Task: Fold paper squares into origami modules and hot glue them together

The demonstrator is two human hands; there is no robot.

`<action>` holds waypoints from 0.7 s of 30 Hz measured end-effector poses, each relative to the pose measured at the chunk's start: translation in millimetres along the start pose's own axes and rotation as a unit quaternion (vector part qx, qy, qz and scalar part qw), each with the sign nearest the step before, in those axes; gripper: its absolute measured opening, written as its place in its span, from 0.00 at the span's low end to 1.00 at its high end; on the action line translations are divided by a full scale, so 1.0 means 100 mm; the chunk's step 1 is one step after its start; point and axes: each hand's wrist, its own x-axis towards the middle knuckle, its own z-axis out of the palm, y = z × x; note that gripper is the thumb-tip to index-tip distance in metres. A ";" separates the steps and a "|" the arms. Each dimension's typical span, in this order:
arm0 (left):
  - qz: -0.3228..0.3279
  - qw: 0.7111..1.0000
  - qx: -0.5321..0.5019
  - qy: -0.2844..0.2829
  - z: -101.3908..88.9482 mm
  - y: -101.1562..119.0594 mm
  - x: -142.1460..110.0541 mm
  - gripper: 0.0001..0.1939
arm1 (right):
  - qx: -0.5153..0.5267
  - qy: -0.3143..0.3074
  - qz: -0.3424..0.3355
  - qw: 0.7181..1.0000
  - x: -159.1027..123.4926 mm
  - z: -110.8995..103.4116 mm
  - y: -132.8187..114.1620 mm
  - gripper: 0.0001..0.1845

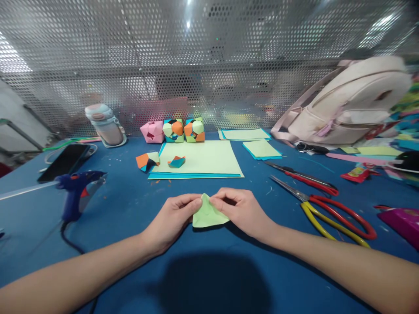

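A small light-green piece of paper is held up between both hands just above the blue table, its top narrowed to a point. My left hand pinches its left edge between thumb and fingers. On the other side, my right hand is closed on the right edge, thumb in front. Beyond the hands lie large pale-green and blue sheets. A folded orange and teal paper piece rests on them, and an orange, black and green one sits at their left edge.
Scissors and a craft knife lie right; a blue glue gun, phone and bottle stand left. Folded paper balls, small sheets and a backpack line the perforated metal screen.
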 end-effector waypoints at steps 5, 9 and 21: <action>0.011 0.999 0.037 0.021 -0.01 -0.01 0.00 0.15 | -0.026 0.013 -0.031 0.999 -0.02 0.01 0.00 0.10; 0.026 0.996 0.076 0.043 -0.02 -0.02 0.00 0.14 | -0.038 0.014 -0.042 0.998 -0.03 0.02 0.00 0.10; 0.055 0.981 0.162 0.091 0.01 0.03 -0.04 0.12 | -0.022 -0.007 -0.023 0.999 -0.04 0.01 -0.01 0.11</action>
